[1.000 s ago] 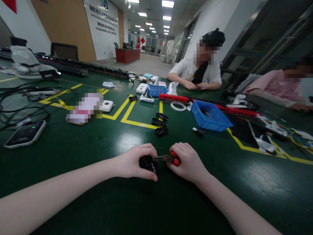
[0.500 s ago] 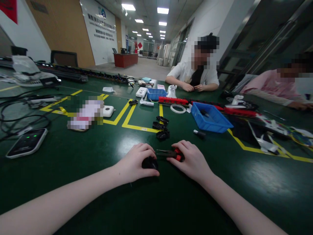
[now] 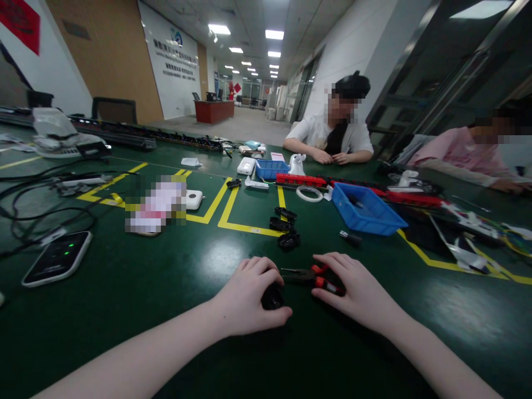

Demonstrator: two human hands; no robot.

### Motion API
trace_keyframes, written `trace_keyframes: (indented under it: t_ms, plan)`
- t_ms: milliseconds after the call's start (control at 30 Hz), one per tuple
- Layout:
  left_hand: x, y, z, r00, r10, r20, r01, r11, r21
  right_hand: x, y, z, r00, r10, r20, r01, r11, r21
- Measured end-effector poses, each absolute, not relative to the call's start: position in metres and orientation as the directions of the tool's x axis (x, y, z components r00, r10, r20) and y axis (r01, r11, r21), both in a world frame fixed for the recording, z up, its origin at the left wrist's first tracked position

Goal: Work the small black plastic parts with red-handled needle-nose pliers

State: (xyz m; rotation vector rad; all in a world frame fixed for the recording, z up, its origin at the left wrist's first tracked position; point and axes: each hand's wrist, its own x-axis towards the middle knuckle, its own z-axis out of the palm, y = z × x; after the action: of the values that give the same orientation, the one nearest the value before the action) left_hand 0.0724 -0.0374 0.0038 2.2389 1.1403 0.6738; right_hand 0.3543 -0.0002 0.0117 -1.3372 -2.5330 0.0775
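Observation:
My left hand (image 3: 252, 299) curls round a small dark plastic part (image 3: 272, 296), low over the green table; the fingers and palm hide much of it. Opposite it, my right hand (image 3: 361, 285) has its thumb and fingers on the red handles of a pair of needle-nose pliers (image 3: 306, 276). The handles are spread, and the thin jaws point left, close beside my left fingers. Just beyond the pliers lie several black parts, one being the nearest black clip-like piece (image 3: 288, 240). A short black cylinder with a silvery end (image 3: 350, 238) rests to the right.
A blue bin (image 3: 368, 213) stands at the right, a smaller blue bin (image 3: 272, 169) farther back. Leftward lie a phone (image 3: 158, 208), a white device (image 3: 194, 199), a lit black-faced device (image 3: 58, 259) and cables (image 3: 25, 208). Two people sit across the table.
The view has shifted, so both hands and the table things appear lower and further right. My right fingers have spread wider, and the pliers' handles stand further apart. The dark part stays in my left hand.

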Motion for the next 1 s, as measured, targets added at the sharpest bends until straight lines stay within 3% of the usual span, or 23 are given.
trace_keyframes:
  t_ms: [100,300,600,767,1000]
  plan:
    - [0.072,-0.039,0.008,0.522,0.833,0.183,0.559,-0.496,0.664,0.370,-0.005,0.005,-0.517,0.839,0.172,0.826,0.541,-0.157]
    - [0.069,-0.037,0.009,0.582,0.800,0.145,0.550,-0.518,0.655,0.391,-0.016,-0.013,-0.502,0.819,0.278,0.806,0.560,-0.194]
    - [0.071,-0.037,0.000,0.568,0.805,0.171,0.529,-0.516,0.674,0.375,-0.034,0.006,-0.457,0.826,0.332,0.822,0.534,-0.199]
    - [0.072,-0.042,0.005,0.522,0.834,0.179,0.497,-0.468,0.731,0.378,-0.041,0.006,-0.434,0.855,0.285,0.825,0.504,-0.257]
    - [0.076,-0.048,0.015,0.461,0.874,0.151,0.617,-0.438,0.654,0.391,-0.042,0.006,-0.494,0.723,0.483,0.791,0.605,-0.096]
